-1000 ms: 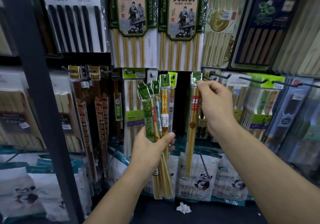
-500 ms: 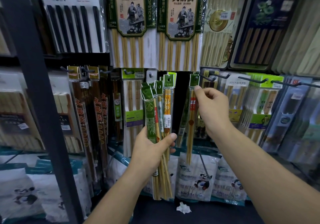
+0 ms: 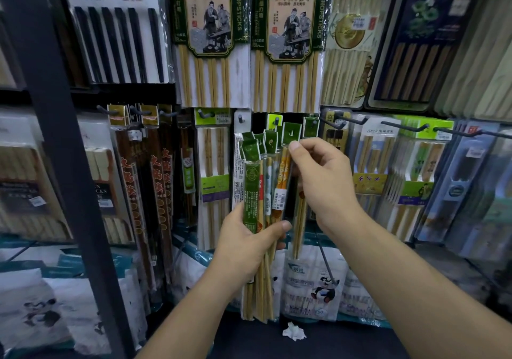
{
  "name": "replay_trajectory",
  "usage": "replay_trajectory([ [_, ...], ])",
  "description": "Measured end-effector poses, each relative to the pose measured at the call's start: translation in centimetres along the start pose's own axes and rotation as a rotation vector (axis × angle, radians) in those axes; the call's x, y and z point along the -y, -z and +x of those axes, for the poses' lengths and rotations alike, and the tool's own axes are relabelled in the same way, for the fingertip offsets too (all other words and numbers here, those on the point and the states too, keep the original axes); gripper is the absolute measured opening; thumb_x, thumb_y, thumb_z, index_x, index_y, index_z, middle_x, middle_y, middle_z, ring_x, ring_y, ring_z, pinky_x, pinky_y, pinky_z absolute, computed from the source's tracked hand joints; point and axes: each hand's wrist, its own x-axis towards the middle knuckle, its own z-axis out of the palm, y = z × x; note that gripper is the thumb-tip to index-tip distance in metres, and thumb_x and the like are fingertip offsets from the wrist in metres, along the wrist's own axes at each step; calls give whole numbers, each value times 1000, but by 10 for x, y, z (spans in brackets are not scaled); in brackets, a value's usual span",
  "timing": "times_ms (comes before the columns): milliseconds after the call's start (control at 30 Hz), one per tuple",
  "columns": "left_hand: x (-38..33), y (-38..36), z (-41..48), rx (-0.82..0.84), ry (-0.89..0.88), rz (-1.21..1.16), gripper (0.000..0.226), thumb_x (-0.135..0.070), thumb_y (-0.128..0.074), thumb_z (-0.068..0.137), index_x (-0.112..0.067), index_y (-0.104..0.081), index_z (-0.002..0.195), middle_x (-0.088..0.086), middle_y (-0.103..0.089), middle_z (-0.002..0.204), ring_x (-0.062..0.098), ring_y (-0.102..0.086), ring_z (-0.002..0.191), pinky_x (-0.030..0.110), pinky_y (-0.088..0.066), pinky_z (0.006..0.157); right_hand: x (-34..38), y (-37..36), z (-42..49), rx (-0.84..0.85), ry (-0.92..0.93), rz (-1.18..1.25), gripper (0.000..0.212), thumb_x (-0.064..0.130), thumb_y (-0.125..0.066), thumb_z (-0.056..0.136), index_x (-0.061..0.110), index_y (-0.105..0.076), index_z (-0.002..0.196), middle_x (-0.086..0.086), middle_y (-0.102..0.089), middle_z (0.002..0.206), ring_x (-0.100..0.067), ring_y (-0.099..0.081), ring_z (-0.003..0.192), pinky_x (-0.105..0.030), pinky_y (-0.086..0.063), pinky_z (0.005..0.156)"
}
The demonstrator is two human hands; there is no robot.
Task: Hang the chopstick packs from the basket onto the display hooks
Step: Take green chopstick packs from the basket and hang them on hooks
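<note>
My left hand [image 3: 243, 236] grips a fanned bundle of slim chopstick packs [image 3: 253, 186] with green header tabs, held upright in front of the display. With thumb and fingers, my right hand [image 3: 324, 175] pinches the upper end of the rightmost pack in the bundle, an orange-patterned one [image 3: 282, 175] with a green tab. Just right of that, another green-tabbed pack [image 3: 310, 127] hangs on a display hook, its bamboo sticks reaching down behind my right hand. The basket is out of view.
Black wire hooks [image 3: 343, 120] jut out to the right, loaded with packs. Large chopstick sets [image 3: 210, 39] hang above. A dark shelf post [image 3: 63, 150] crosses the left. Panda-printed bags [image 3: 315, 283] stand below, and a crumpled white scrap [image 3: 293, 332] lies on the dark shelf.
My right hand let go of the pack it was hanging, which now stays on its hook. The hand moved left to the bundle and pinched the orange pack's top.
</note>
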Motion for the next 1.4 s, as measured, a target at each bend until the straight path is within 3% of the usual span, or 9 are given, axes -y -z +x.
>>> replay_trajectory([
  [100, -1, 1, 0, -42, -17, 8, 34, -50, -87, 74, -44, -71, 103, -7, -79, 101, 12, -76, 95, 27, -62, 77, 2, 4, 2, -53, -71, 71, 23, 24, -63, 100, 22, -72, 79, 4, -61, 73, -9, -55, 69, -24, -46, 62],
  [133, -2, 1, -1, -73, -31, 6, 24, -45, -85, 80, -45, -72, 100, -11, -79, 100, 8, -76, 93, 22, -61, 75, 3, 5, 3, -72, -91, 91, 23, 23, -62, 100, 22, -72, 79, 4, -60, 71, -9, -55, 68, -23, -46, 60],
  [200, -1, 4, 1, -140, -5, -24, 14, -36, -80, 88, -32, -74, 100, -8, -80, 97, 10, -76, 91, 31, -61, 81, 4, 8, 6, -98, -112, 104, 24, 22, -62, 100, 20, -71, 78, 1, -59, 72, -10, -54, 67, -23, -45, 59],
  [333, -4, 7, 2, -150, 40, -158, 17, -20, -75, 93, -9, -69, 103, 11, -79, 87, 27, -78, 87, 42, -64, 74, 5, 12, 11, -119, -71, 59, 29, 25, -59, 102, 22, -69, 75, -2, -56, 71, -13, -51, 65, -27, -43, 59],
  [533, -3, 8, 3, -123, 87, -207, 21, -17, -79, 88, -10, -67, 104, 8, -79, 88, 27, -78, 86, 39, -65, 70, 2, 15, 23, -154, -47, 32, 33, 28, -59, 101, 25, -69, 70, 3, -57, 66, -11, -51, 62, -32, -44, 63],
  [800, -1, 7, 2, -86, 76, -200, 14, -17, -79, 89, -12, -69, 99, 8, -77, 82, 26, -77, 82, 39, -64, 69, -3, 16, 30, -190, -30, -15, 37, 29, -60, 101, 23, -65, 65, 13, -47, 54, -6, -44, 53, -18, -39, 54],
  [1067, -1, 7, 1, -72, 71, -189, 11, -17, -80, 89, -16, -71, 95, 11, -75, 83, 26, -76, 79, 41, -64, 71, -15, 17, 32, -195, -62, -61, 40, 31, -59, 101, 13, -58, 65, 3, -40, 59, -13, -39, 59, -26, -46, 74],
  [1267, -2, 7, 1, -49, 53, -163, 16, -15, -84, 85, -20, -74, 97, 10, -78, 91, 27, -77, 81, 38, -64, 69, -16, 17, 22, -308, -17, -76, 16, 30, -66, 97, 17, -63, 88, 6, -56, 77, 6, -50, 60, -7, -42, 60],
  [1400, -1, 6, 2, -43, 49, -148, 18, -17, -87, 82, -27, -75, 91, 9, -78, 93, 28, -77, 84, 43, -64, 71, -12, 9, 2, -130, 28, -32, 11, 27, -64, 98, 25, -71, 89, 15, -64, 73, 6, -57, 67, -10, -46, 61],
])
